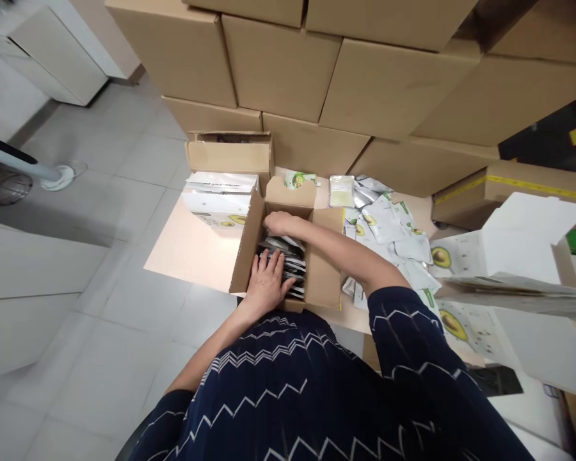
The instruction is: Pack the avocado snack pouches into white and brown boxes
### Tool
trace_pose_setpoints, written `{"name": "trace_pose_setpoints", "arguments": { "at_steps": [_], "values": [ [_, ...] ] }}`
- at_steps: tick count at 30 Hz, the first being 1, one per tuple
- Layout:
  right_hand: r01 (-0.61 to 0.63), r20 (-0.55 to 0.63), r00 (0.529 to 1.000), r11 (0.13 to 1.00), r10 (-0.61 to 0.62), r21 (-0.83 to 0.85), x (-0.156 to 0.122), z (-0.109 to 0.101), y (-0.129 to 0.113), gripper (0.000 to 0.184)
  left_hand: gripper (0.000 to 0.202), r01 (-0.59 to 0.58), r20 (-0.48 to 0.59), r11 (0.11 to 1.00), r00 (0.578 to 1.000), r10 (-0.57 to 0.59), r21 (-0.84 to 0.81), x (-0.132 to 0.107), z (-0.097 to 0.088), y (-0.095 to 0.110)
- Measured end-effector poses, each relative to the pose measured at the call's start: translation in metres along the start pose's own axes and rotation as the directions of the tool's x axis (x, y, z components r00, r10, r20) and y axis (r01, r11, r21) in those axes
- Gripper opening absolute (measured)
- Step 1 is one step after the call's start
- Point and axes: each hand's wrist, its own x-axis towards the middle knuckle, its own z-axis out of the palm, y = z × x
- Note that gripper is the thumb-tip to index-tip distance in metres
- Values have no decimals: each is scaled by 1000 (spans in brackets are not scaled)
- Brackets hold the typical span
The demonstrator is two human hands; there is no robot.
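An open cardboard box point(324, 272) stands in front of me with its flaps folded outward. Packed upright in a row inside it are several thin, flat sachets point(295, 266), their dark and silvery edges showing. My left hand point(266, 278) lies open across the near left part of the row, fingers spread over the sachets. At the far end of the box my right hand point(279, 223) reaches in, its fingers curled downward. What those fingers grip, if anything, is hidden by the hand and the sachets.
Loose white avocado-print sachets point(384, 224) are heaped right of the box. White avocado cartons point(518, 250) stand farther right. Left of the box are a white carton point(221, 202) and another open cardboard box point(230, 153). Stacked large cartons point(278, 64) form a wall behind the table point(187, 250).
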Motion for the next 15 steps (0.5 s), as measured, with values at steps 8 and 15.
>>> {"name": "trace_pose_setpoints", "arguments": {
  "at_steps": [8,15],
  "values": [
    [-5,-117,993,987,24,162,-26,25,-1,68,59,-23,-22,1000,1000,22,-8,1,-5,2],
    [-189,-58,978,969,200,159,-30,38,-3,65,56,-16,-14,999,1000,15,-32,0,-6,1]
  ]
}}
